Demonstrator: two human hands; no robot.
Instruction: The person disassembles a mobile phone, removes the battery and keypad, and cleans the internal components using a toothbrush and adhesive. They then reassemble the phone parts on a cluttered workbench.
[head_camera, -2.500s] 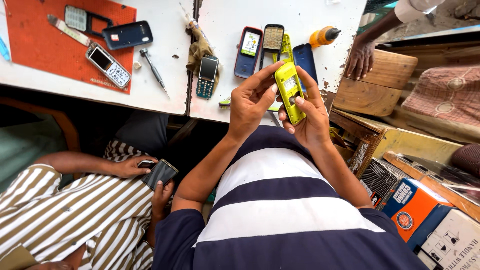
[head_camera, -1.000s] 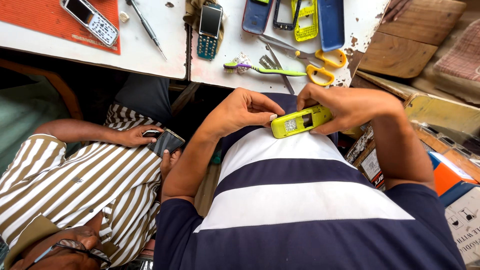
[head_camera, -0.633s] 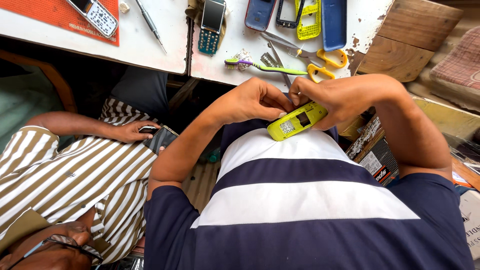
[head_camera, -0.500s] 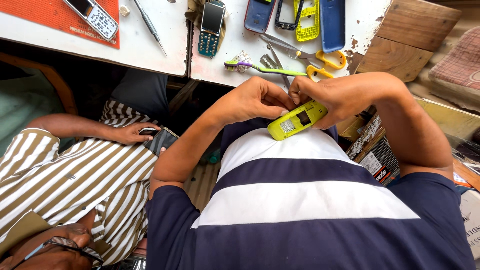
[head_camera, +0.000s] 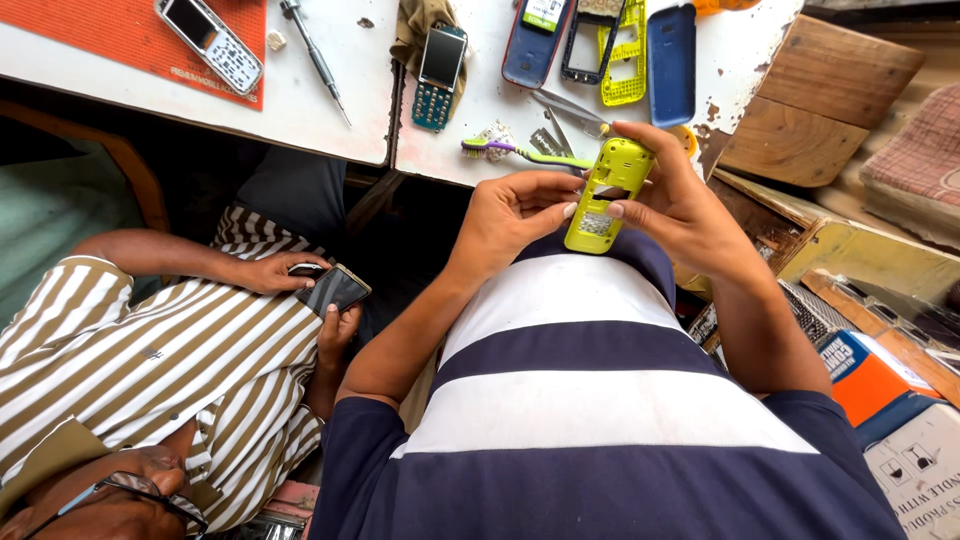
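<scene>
I hold a yellow-green keypad phone (head_camera: 608, 195) with both hands just above my chest, near the white table's front edge (head_camera: 440, 165). My left hand (head_camera: 510, 215) grips its lower left side, thumb and fingertips pressing on the face. My right hand (head_camera: 685, 205) wraps the right side and top. The phone stands nearly upright, its back or open face toward me. Behind it on the table lie a green and purple toothbrush (head_camera: 525, 152) and metal tweezers (head_camera: 560, 105).
Farther back on the table lie a blue phone shell (head_camera: 671, 50), a yellow keypad frame (head_camera: 628, 55), a dark keypad phone (head_camera: 438, 65), a screwdriver (head_camera: 315, 55) and an orange mat (head_camera: 110, 35). A person in a striped shirt (head_camera: 150, 350) at left holds a smartphone (head_camera: 335, 290). Boxes (head_camera: 880, 390) stand at right.
The phone has turned from lying sideways to nearly upright in my hands, and my hands have lifted slightly toward the table edge.
</scene>
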